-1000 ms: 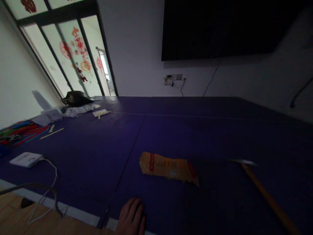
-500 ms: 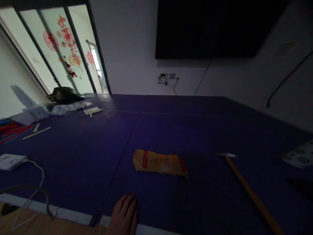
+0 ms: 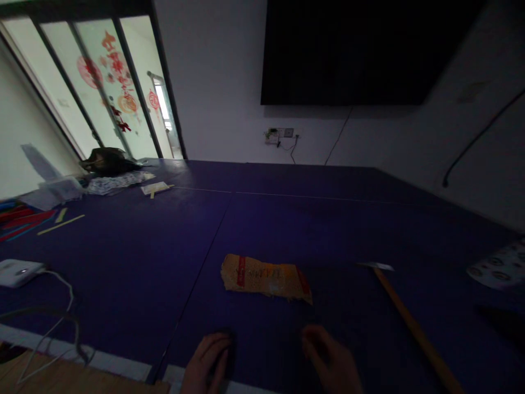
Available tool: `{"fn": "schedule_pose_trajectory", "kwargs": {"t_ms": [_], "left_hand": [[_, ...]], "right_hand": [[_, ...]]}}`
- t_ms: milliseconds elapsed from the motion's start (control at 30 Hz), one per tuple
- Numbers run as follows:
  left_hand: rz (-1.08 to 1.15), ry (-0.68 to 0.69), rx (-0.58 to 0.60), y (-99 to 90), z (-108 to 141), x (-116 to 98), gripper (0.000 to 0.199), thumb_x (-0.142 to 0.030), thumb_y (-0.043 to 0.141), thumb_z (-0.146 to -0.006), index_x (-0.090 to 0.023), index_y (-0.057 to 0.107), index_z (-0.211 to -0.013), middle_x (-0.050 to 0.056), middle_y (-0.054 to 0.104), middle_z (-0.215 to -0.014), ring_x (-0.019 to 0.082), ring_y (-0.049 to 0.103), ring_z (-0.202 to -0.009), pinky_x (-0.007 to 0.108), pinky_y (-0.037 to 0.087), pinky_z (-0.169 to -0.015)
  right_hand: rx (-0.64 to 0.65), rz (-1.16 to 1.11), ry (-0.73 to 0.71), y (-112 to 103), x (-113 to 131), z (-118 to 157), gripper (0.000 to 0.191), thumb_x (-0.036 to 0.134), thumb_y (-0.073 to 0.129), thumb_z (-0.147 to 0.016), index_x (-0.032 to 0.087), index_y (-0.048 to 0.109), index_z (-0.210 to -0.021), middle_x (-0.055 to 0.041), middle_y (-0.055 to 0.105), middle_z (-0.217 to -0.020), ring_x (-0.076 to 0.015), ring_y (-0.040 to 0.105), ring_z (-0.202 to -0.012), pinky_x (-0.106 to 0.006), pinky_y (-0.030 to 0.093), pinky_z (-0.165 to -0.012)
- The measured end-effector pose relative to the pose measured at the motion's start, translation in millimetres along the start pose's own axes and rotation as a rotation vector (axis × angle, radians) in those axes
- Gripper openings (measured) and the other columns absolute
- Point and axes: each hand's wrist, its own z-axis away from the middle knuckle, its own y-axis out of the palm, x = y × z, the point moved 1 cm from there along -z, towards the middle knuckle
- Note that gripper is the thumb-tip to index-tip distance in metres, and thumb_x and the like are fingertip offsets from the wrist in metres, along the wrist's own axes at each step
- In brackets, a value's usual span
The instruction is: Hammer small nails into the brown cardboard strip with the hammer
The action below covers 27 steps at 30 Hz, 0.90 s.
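A torn piece of brown cardboard (image 3: 266, 278) with red print lies flat on the dark blue table (image 3: 287, 219), just ahead of me. To its right lies a hammer (image 3: 404, 314) with a long wooden handle and a metal head. My left hand (image 3: 207, 364) rests palm down on the table's near edge, holding nothing. My right hand (image 3: 332, 361) hovers low over the table below the cardboard, fingers loosely spread and blurred, holding nothing.
A white box with a cable (image 3: 16, 272) sits at the near left. Coloured sticks (image 3: 24, 221), papers and a dark bag (image 3: 106, 161) lie at the far left. A patterned sheet (image 3: 498, 268) lies at the right edge. A black screen (image 3: 361, 49) hangs on the wall.
My right hand has come into view at the bottom, near the cardboard. My left hand stays on the table edge. The view has shifted slightly.
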Motion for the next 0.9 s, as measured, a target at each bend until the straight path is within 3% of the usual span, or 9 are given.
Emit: {"fn": "schedule_pose_trajectory", "kwargs": {"t_ms": [67, 167, 233, 333, 433, 600, 900], "left_hand": [[0.056, 0.011, 0.038, 1.7, -12.5, -11.2, 0.024, -0.021, 0.036, -0.088, -0.018, 0.057, -0.1, 0.006, 0.065, -0.092, 0.011, 0.062, -0.086, 0.018, 0.053, -0.072], [-0.016, 0.061, 0.115, 14.0, -34.1, -25.7, 0.027, -0.019, 0.04, -0.086, -0.017, 0.055, -0.108, 0.007, 0.062, -0.104, 0.013, 0.058, -0.097, 0.023, 0.052, -0.08], [-0.121, 0.067, 0.144, 26.9, -48.4, -30.5, 0.03, -0.019, 0.041, -0.085, -0.016, 0.053, -0.111, 0.008, 0.059, -0.111, 0.017, 0.054, -0.104, 0.03, 0.051, -0.084], [-0.236, 0.03, 0.21, 47.2, -65.9, -30.5, 0.034, -0.022, 0.043, -0.083, -0.017, 0.051, -0.116, 0.008, 0.055, -0.118, 0.021, 0.049, -0.109, 0.038, 0.049, -0.085], [-0.304, -0.045, 0.277, 62.6, -74.6, -25.7, 0.034, -0.025, 0.044, -0.083, -0.021, 0.051, -0.117, 0.005, 0.055, -0.119, 0.023, 0.05, -0.107, 0.043, 0.047, -0.084], [-0.374, -0.059, 0.316, 75.9, -73.1, -19.2, 0.035, -0.028, 0.044, -0.084, -0.021, 0.052, -0.118, 0.006, 0.057, -0.116, 0.025, 0.05, -0.104, 0.043, 0.046, -0.081], [-0.39, -0.074, 0.318, 83.1, -65.5, -20.2, 0.038, -0.031, 0.049, -0.082, -0.019, 0.052, -0.117, 0.007, 0.057, -0.117, 0.025, 0.053, -0.098, 0.044, 0.045, -0.079]], "right_hand": [[-0.026, 0.221, -0.008, -22.2, 3.8, -50.2, 0.02, 0.027, 0.042, -0.081, 0.02, 0.06, -0.087, -0.0074, 0.067, -0.087, -0.0207, 0.063, -0.081, -0.031, 0.048, -0.074], [0.017, 0.292, -0.04, -35.8, 15.2, -125.3, 0.017, 0.019, 0.046, -0.08, 0.014, 0.061, -0.086, -0.0106, 0.066, -0.089, -0.023, 0.06, -0.087, -0.037, 0.044, -0.081], [0.111, 0.302, -0.083, -29.0, 22.4, -163.7, 0.013, 0.016, 0.05, -0.08, 0.014, 0.061, -0.086, -0.0068, 0.066, -0.087, -0.0193, 0.06, -0.086, -0.035, 0.044, -0.082], [0.284, 0.307, -0.121, -8.2, 28.2, -197.3, 0.012, 0.021, 0.055, -0.082, 0.012, 0.06, -0.087, -0.0027, 0.064, -0.086, -0.0151, 0.06, -0.081, -0.035, 0.047, -0.076], [0.422, 0.321, -0.13, 6.2, 28.6, -210.0, 0.016, 0.026, 0.054, -0.083, 0.012, 0.06, -0.087, -0.0023, 0.064, -0.087, -0.0143, 0.06, -0.078, -0.034, 0.049, -0.073], [0.571, 0.376, -0.11, 7.7, 26.0, -216.3, 0.018, 0.029, 0.055, -0.083, 0.012, 0.061, -0.083, -0.0012, 0.064, -0.084, -0.0148, 0.061, -0.077, -0.034, 0.049, -0.072], [0.662, 0.499, -0.035, 13.1, 28.7, -219.4, 0.017, 0.028, 0.054, -0.083, 0.013, 0.061, -0.081, -0.0013, 0.064, -0.085, -0.0144, 0.06, -0.077, -0.032, 0.049, -0.07]]}}
